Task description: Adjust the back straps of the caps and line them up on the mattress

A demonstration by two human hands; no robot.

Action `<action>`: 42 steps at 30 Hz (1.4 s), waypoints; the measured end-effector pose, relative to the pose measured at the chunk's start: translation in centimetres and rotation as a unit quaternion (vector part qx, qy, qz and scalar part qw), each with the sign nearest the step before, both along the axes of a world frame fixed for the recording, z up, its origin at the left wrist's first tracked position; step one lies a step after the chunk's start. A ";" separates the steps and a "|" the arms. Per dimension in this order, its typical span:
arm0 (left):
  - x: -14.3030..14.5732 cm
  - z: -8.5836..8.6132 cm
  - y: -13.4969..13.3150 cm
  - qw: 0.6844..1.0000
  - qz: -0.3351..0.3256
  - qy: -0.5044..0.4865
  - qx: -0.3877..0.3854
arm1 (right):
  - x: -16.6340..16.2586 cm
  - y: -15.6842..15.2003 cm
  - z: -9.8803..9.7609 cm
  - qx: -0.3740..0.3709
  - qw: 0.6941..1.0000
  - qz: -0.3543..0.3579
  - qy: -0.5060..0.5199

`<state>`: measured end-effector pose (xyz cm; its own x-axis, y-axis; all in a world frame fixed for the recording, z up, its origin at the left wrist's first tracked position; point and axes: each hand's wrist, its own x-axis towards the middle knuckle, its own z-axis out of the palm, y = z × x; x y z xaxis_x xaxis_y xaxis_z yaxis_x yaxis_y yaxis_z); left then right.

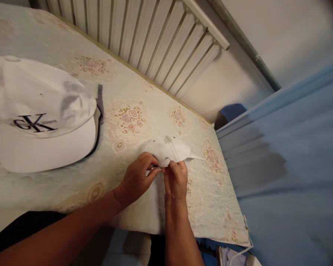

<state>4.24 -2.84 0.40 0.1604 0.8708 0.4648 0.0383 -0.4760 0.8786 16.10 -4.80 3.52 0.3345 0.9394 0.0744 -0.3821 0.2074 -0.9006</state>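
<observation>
A white cap (166, 146) lies on the flowered cloth in front of me, its back edge turned toward me. My left hand (140, 177) pinches the left part of the cap's back strap (163, 162) between thumb and fingers. Close beside it, my right hand (177, 175) is closed on the strap's right part, thumb on top. The fingertips of both hands nearly meet, and they hide the strap's ends. A second white cap (48, 99) with a black "CK" print rests farther left, out of reach of both hands, its brim toward me and a dark strap at its right side.
The pale flowered cloth (152, 107) covers the table. A white radiator (144, 40) runs along the far edge. On the right hangs a blue curtain (288, 162). A white cable (245, 247) hangs at the near right corner, above some items below the table.
</observation>
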 end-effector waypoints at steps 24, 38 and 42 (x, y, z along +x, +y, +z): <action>-0.4 0.5 1.1 0.983 -0.138 0.027 -0.119 | 1.2 0.5 -1.9 -0.071 0.994 0.077 0.018; -0.7 0.8 1.2 0.981 -0.140 0.008 -0.132 | 3.0 -0.1 -2.7 -0.063 0.986 0.151 0.039; -0.7 0.5 1.3 0.978 -0.147 0.003 -0.146 | 2.8 0.3 -3.3 -0.078 0.986 0.138 0.044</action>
